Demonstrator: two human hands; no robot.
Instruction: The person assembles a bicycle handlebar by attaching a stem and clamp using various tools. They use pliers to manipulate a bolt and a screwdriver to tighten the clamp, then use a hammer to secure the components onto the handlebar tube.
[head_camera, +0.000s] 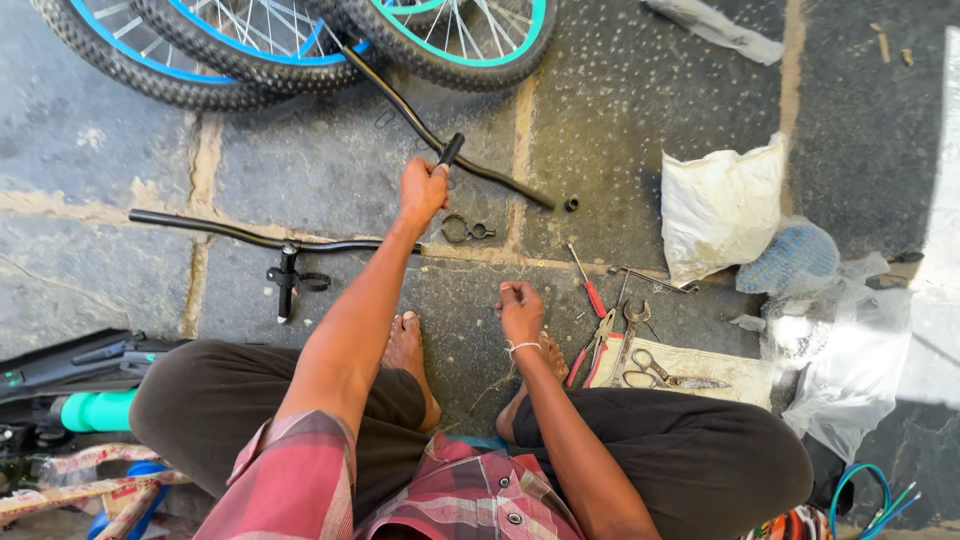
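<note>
Black handlebar (430, 135) on the stone floor (620, 110) near the wheels (300, 40), gripped at its end by left hand (422, 190) fingers; right hand (520, 308) closed in fist, apparently empty; clamp (465, 230), pliers (598, 340), second handlebar (250, 238) lying loose, assembly seemingly far from finished.

The three spoked bicycle wheels with black tyres (300, 45) are cut off by the top edge. The left hand (422, 188) covers the near end of the short black grip (449, 150), so its hold there cannot be seen. The right hand (520, 310) is curled; anything inside it is too small to tell. The teal tube (95, 410) and black frame parts run off the left edge.
</note>
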